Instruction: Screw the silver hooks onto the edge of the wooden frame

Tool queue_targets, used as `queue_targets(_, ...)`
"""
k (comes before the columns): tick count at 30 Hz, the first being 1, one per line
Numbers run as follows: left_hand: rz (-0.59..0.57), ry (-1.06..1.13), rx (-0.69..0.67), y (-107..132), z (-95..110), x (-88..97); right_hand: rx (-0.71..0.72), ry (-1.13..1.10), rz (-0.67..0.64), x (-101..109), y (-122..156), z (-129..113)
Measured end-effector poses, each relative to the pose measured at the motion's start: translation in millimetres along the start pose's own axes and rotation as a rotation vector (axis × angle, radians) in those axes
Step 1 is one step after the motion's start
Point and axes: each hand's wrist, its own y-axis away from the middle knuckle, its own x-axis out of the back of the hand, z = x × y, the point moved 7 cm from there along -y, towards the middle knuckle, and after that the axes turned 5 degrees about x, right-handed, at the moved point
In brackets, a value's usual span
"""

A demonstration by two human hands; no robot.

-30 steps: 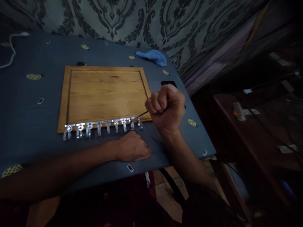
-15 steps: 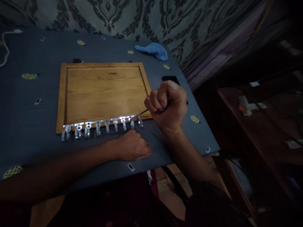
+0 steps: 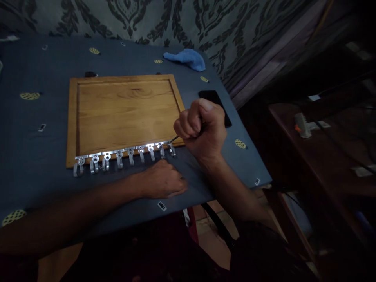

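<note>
My right hand (image 3: 204, 131) is closed in a fist round a screwdriver (image 3: 174, 139). Only its thin dark shaft shows; the handle is hidden in the fist. The shaft slants down to the right end of a silver metal hook rail (image 3: 126, 150). That rail, with several curved hooks hanging from it, lies along the near edge of a framed wooden board (image 3: 126, 113). Just below the hooks, my left hand (image 3: 164, 180) rests on the table with its fingers curled under. Whatever it may hold is hidden.
A blue cloth (image 3: 188, 59) and a black phone (image 3: 223, 111) lie on the cloth-covered table (image 3: 38, 156). Small dark pieces (image 3: 90, 74) sit behind the board. Patterned curtain (image 3: 158, 23) hangs at the back; a dark reddish table (image 3: 284, 121) stands on the right.
The view has shifted slightly, so the board and hooks appear a little further left. The right fist shows a small shift left too, with the shaft still at the rail's right end.
</note>
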Motion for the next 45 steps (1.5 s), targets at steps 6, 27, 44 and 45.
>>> queue_targets(6, 0.016, 0.01, -0.005, 0.5, -0.1, 0.4, -0.003, 0.053, -0.021, -3.3, 0.3, -0.2)
queue_targets(27, -0.038, -0.044, 0.012, -2.7, 1.0, 0.1, 0.078, -0.057, -0.047, -3.3, 0.0, -4.6)
queue_targets(44, -0.036, -0.023, 0.036, -1.6, -0.6, -2.5, 0.093, -0.024, -0.063, -6.6, 3.1, 0.3)
queue_targets(45, -0.044, -0.021, 0.029, -1.7, -0.2, -2.5, 0.103, -0.016, -0.052, -6.7, 3.4, 0.4)
